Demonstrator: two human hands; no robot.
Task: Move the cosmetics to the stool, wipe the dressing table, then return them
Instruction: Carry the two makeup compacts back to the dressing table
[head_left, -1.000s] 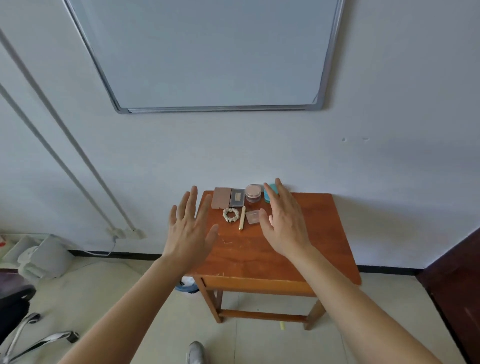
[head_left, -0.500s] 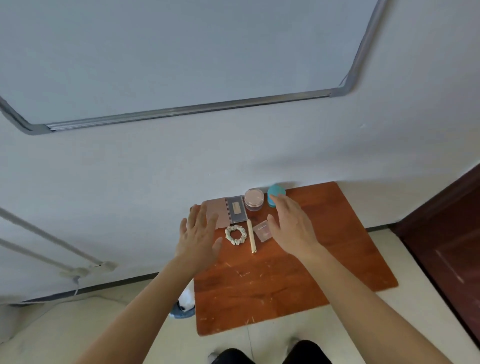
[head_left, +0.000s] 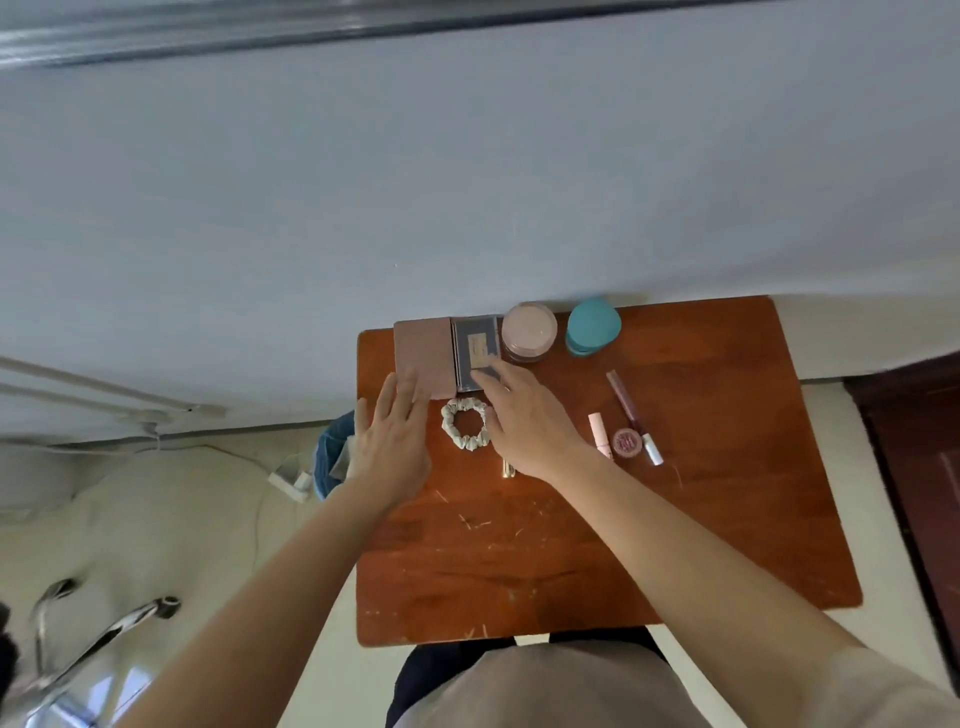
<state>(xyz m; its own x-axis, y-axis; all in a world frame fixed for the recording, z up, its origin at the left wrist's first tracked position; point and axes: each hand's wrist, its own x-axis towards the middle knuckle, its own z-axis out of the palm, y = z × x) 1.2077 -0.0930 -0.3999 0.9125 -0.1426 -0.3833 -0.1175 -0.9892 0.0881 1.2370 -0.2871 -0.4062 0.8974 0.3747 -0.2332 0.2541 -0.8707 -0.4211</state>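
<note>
Seemingly touching, left hand (head_left: 387, 441) on pink palette (head_left: 423, 353), right hand (head_left: 524, 421) outstretched

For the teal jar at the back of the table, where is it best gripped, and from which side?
Grip the teal jar across its round lid, probably from above and front-right. It stands upright at the table's back edge by the wall, with the pink jar close on its left; top and right are free.

Counter (head_left: 675, 519): reddish wood, semi-gloss, scratched. Scrunchie (head_left: 465, 429): pale gathered cloth. Teal jar (head_left: 592, 326), at counter's rear edge: smooth matt plastic. Pink palette (head_left: 423, 353): matt.
</note>
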